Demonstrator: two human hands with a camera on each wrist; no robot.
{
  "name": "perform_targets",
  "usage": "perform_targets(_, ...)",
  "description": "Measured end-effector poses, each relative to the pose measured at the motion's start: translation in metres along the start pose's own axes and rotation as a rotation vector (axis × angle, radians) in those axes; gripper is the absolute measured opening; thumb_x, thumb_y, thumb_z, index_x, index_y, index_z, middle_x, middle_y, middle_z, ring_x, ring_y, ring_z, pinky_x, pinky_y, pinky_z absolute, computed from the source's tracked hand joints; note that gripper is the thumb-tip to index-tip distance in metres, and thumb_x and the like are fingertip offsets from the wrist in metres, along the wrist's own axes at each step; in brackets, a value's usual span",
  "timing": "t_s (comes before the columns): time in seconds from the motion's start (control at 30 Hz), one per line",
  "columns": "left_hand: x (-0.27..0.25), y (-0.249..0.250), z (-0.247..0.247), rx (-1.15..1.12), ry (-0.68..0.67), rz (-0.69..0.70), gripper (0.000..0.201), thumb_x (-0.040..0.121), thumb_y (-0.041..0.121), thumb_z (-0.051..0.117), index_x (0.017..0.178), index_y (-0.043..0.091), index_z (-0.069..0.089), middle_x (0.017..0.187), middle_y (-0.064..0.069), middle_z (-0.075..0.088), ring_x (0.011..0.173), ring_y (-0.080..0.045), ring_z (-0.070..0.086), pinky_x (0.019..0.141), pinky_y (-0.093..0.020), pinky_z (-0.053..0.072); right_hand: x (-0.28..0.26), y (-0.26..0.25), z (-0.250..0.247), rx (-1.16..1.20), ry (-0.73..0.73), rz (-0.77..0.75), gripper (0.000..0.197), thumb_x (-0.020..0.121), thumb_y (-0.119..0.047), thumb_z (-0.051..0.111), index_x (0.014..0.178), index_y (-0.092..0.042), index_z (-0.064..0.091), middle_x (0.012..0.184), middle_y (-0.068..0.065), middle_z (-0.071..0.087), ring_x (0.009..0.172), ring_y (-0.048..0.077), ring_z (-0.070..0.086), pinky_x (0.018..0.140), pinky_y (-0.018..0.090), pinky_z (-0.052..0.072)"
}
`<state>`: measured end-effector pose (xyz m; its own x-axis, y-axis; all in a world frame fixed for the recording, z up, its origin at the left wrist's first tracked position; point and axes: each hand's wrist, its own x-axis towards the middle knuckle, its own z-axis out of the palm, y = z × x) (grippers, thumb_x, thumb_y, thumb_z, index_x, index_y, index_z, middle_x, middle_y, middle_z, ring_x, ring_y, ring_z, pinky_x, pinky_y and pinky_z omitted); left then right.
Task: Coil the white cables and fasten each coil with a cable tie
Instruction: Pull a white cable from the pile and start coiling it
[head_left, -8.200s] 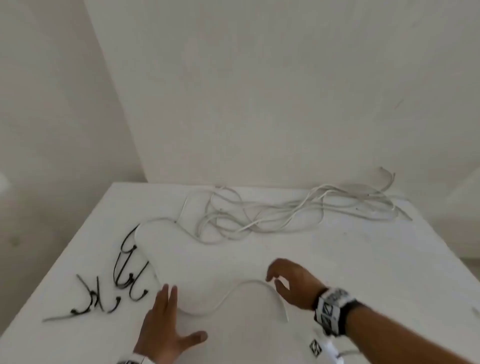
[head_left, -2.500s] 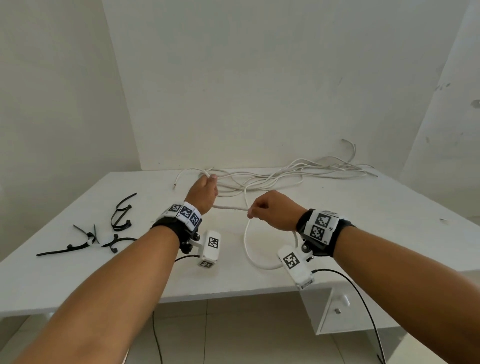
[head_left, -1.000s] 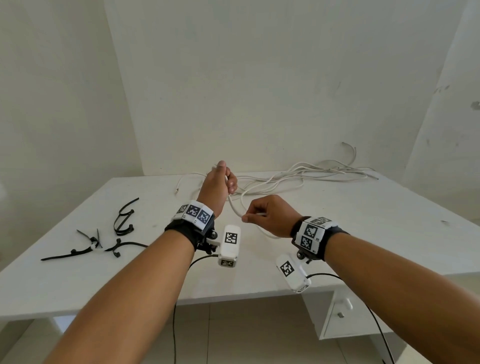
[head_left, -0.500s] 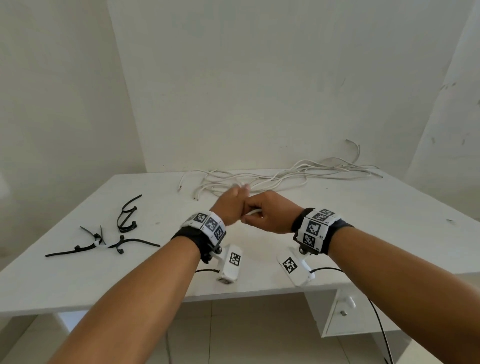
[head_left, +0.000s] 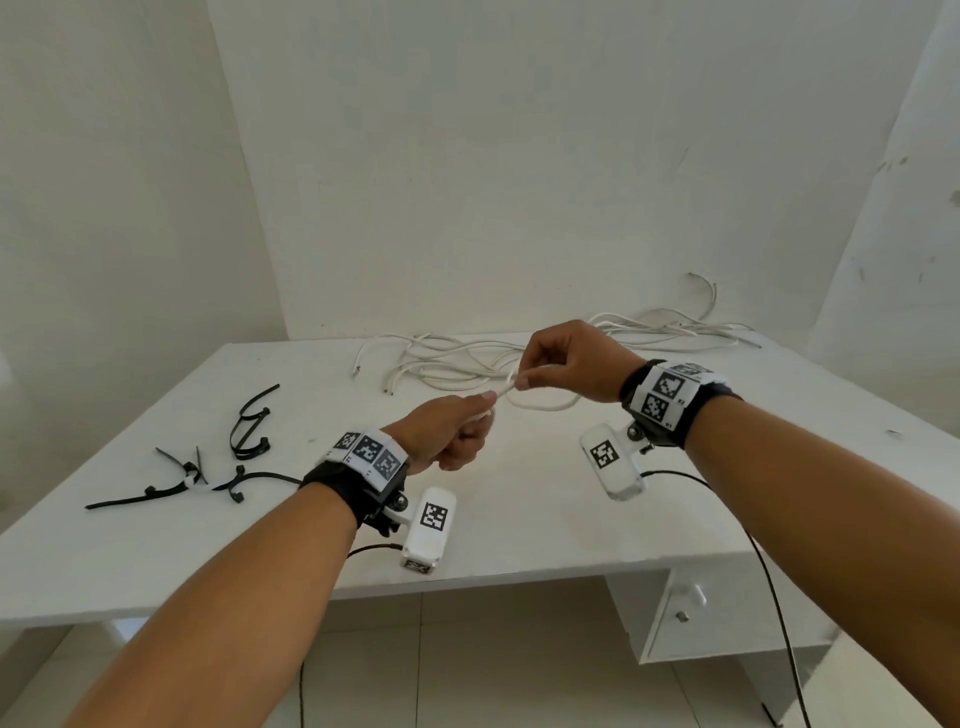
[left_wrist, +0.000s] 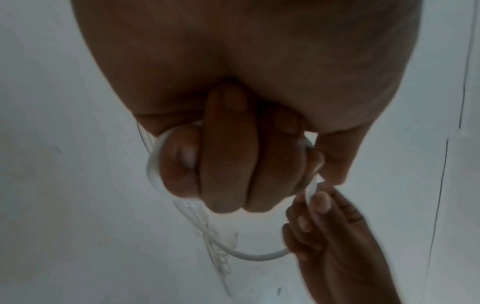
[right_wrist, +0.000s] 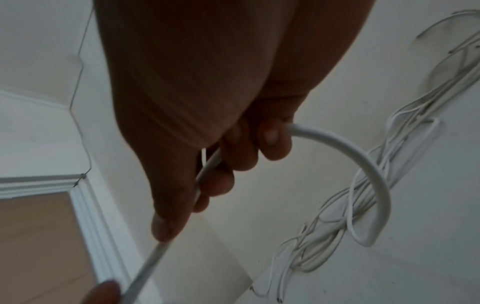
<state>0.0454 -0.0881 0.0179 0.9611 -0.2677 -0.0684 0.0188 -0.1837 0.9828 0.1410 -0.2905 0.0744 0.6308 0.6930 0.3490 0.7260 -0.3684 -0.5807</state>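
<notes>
White cable (head_left: 503, 391) spans both hands above desk (head_left: 519, 519): left hand (head_left: 447, 436) fisted round small loops, right hand (head_left: 566, 358) pinching next bight. Risk: loops spring open if fist slackens; trailing length may snag w/ cable pile (head_left: 649, 332).

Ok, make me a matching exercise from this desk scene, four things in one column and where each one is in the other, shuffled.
1. left hand
2. right hand
3. black plastic cable ties
4. loose pile of thin white cables

A. along the white desk's far edge by the wall
B. lying on the desk's left side
C. wrapped in small loops of white cable
D. raised, pinching the cable

Pairs: 1-C, 2-D, 3-B, 4-A
</notes>
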Motion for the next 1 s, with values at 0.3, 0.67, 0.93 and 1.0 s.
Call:
perform_targets(0.3,-0.015,0.032,0.01,-0.612,-0.063,0.245,0.051,0.092,0.059,0.031,0.054,0.025,0.031,0.043,0.006,0.012,0.039,-0.014,0.007,0.043,-0.026,0.012,0.003,0.032,0.034,0.371,0.139,0.112,0.024,0.099,-0.03,0.059,0.093,-0.013,0.074,0.059,0.001,0.047,0.052,0.016,0.041,0.054,0.028,0.041)
perform_targets(0.67,0.013,0.039,0.007,-0.592,0.385,0.385,0.047,0.106,0.046,0.023,0.072,0.017,0.038,0.052,0.003,0.029,0.045,-0.014,0.025,0.055,-0.03,0.019,-0.008,0.021,0.077,0.101,0.119,0.081,0.024,0.094,-0.031,0.065,0.077,-0.014,0.064,0.061,0.0,0.064,0.05,0.004,0.047,0.056,0.022,0.042)
perform_targets(0.93,0.033,0.019,0.014,-0.151,0.643,0.361,0.043,0.107,0.042,0.026,0.073,0.017,0.038,0.048,0.008,0.037,0.046,-0.013,0.034,0.052,-0.027,0.031,-0.012,0.01,0.082,-0.069,0.024,0.077,0.015,0.097,-0.032,0.059,0.085,-0.024,0.065,0.068,-0.012,0.064,0.058,0.0,0.055,0.059,0.018,0.042)
perform_targets(1.0,0.034,0.015,0.014,-0.059,0.715,0.346,0.045,0.106,0.043,0.026,0.073,0.016,0.04,0.05,0.008,0.039,0.047,-0.012,0.037,0.052,-0.024,0.034,-0.014,0.006,0.082,-0.144,-0.026,0.082,0.018,0.097,-0.034,0.057,0.094,-0.02,0.067,0.078,-0.009,0.067,0.072,0.01,0.063,0.067,0.027,0.05)
